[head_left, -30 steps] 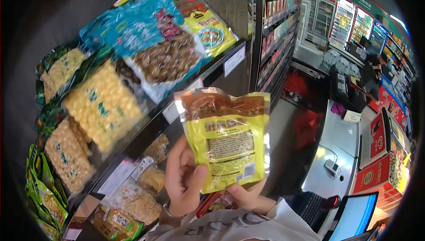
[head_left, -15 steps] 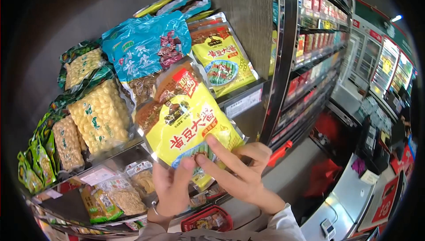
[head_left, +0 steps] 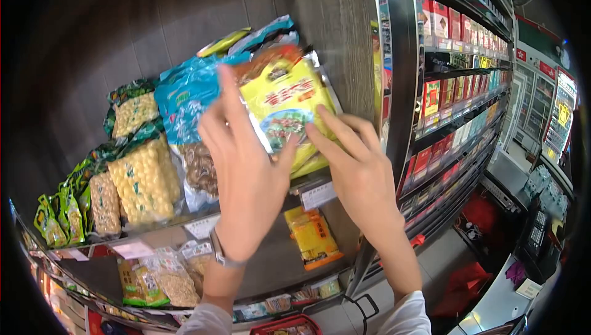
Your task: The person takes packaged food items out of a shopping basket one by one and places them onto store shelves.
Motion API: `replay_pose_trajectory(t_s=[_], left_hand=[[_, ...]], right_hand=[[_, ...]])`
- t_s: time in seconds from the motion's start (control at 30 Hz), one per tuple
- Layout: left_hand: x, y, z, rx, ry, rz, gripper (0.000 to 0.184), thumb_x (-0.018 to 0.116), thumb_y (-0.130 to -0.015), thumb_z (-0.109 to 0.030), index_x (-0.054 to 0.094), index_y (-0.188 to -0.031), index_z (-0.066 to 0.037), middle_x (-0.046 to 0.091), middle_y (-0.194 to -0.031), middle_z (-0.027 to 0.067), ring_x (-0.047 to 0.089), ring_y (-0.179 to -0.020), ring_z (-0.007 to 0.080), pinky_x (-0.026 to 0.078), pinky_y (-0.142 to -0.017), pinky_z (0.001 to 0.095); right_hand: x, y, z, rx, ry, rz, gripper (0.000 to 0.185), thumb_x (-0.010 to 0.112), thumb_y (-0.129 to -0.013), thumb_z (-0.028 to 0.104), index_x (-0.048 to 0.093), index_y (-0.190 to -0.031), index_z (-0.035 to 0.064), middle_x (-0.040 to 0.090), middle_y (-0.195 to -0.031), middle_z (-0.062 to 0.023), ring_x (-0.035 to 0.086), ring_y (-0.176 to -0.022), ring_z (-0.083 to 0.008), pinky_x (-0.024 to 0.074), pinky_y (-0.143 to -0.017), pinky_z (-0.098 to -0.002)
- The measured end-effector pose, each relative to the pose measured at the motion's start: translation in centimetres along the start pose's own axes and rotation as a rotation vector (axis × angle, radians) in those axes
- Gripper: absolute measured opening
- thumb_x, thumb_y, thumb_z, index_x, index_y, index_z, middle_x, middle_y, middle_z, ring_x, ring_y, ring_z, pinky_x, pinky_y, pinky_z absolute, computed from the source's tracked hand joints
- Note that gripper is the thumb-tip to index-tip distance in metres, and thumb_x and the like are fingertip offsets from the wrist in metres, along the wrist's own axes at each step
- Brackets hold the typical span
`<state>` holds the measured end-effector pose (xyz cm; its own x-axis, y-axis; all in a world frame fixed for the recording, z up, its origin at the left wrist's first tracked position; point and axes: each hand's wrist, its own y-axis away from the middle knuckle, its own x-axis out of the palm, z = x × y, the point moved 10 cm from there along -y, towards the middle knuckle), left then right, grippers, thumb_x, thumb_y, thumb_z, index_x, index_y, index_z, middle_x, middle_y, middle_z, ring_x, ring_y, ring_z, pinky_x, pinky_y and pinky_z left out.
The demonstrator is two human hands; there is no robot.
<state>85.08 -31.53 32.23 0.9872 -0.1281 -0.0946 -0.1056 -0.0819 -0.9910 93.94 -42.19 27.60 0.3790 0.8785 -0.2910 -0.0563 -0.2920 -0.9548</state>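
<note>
A yellow-and-brown packet of soybean paste (head_left: 288, 96) leans at the front of a stack of like packets on the upper shelf. My left hand (head_left: 246, 175) is at its lower left; the index finger stretches upward beside the packet and the thumb lies near its bottom edge. From the right, my right hand (head_left: 360, 172) rests extended fingertips on the packet's lower front. Neither hand is closed around it. Left of the packet stands a blue bag (head_left: 189, 98) of dark dried food, partly behind my left hand.
Vacuum packs of pale nuts or beans (head_left: 144, 181) stand further left. Below are a price label (head_left: 317, 195), an orange packet (head_left: 313, 236) and bags of dried goods (head_left: 169, 276). A dark upright divider separates racks of small boxes (head_left: 440, 98). A red basket (head_left: 286, 326) sits low.
The soybean paste packet has moved up and away from me, from between my hands onto the stack. Both hands followed it, and the orange packet below has come into view.
</note>
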Motion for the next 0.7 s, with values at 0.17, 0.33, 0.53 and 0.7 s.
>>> replay_pose_trajectory(t_s=[0.17,0.33,0.53,0.7], left_hand=[[3.8,1.8,0.9,-0.055,0.114,0.564,0.036,0.082,-0.074,-0.004,0.073,-0.109,-0.007,0.053,-0.107,0.0111,0.052,-0.094,0.0292,0.044,-0.089,0.0404],[2.8,1.6,0.5,0.003,0.231,0.493,0.033,0.08,-0.075,-0.005,0.077,-0.108,-0.01,0.056,-0.085,0.0059,0.055,-0.085,0.0246,0.047,-0.076,0.0374],[4.4,2.1,0.7,-0.026,0.28,0.492,0.02,0.074,-0.078,-0.001,0.076,-0.097,-0.007,0.06,-0.084,0.0103,0.06,-0.083,0.0296,0.05,-0.075,0.0399],[4.1,2.2,0.1,0.052,0.236,0.439,0.016,0.066,-0.079,0.002,0.073,-0.093,-0.002,0.062,-0.085,0.0122,0.063,-0.089,0.0324,0.051,-0.077,0.0429]], right_hand=[[-1.5,0.4,0.9,0.0,-0.028,0.053,0.039,0.069,-0.075,0.0,0.07,-0.114,0.0032,0.062,-0.118,-0.0102,0.061,-0.098,-0.0274,0.0548,-0.078,-0.0373],[-2.0,1.4,1.9,0.071,0.038,0.079,0.035,0.07,-0.073,0.005,0.07,-0.108,0.0007,0.062,-0.105,-0.0102,0.063,-0.088,-0.0286,0.0534,-0.076,-0.0398],[-0.7,1.2,1.6,0.104,0.058,0.116,0.03,0.068,-0.076,0.005,0.069,-0.105,-0.0027,0.063,-0.101,-0.0134,0.065,-0.09,-0.033,0.0542,-0.078,-0.0417],[0.3,0.7,1.3,0.137,0.09,0.197,0.023,0.065,-0.078,0.006,0.067,-0.099,-0.0021,0.062,-0.096,-0.0137,0.064,-0.085,-0.0321,0.0529,-0.077,-0.0419]])
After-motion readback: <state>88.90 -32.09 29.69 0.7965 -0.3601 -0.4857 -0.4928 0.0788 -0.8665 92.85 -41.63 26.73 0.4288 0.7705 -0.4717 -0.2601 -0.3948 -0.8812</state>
